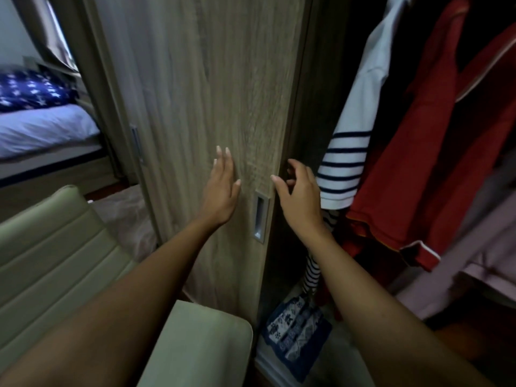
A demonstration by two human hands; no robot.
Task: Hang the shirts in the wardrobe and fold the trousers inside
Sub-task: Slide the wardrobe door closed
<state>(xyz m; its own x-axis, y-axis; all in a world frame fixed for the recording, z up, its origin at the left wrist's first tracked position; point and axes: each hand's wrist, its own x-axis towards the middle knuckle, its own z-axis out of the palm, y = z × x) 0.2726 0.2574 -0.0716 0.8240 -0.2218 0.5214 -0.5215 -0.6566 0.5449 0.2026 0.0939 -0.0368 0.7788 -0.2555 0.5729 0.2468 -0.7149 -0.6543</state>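
Two bare hands meet the wardrobe door (195,93): the left hand (220,191) lies flat on its front with straight fingers, holding nothing, while the right hand (298,196) curls its fingers round the door's right edge, just above the recessed handle (261,216). Past that edge a white striped shirt (349,152) and a red shirt (418,163) hang side by side, touching. A blue patterned cloth (296,333) lies low down beneath them

Left hand (220,191) flat on wardrobe door (195,93), 9 o'clock of handle (261,216). Right hand (300,196) curls round its edge. Striped shirt (346,163), red shirt (418,149) hang at 3 o'clock.
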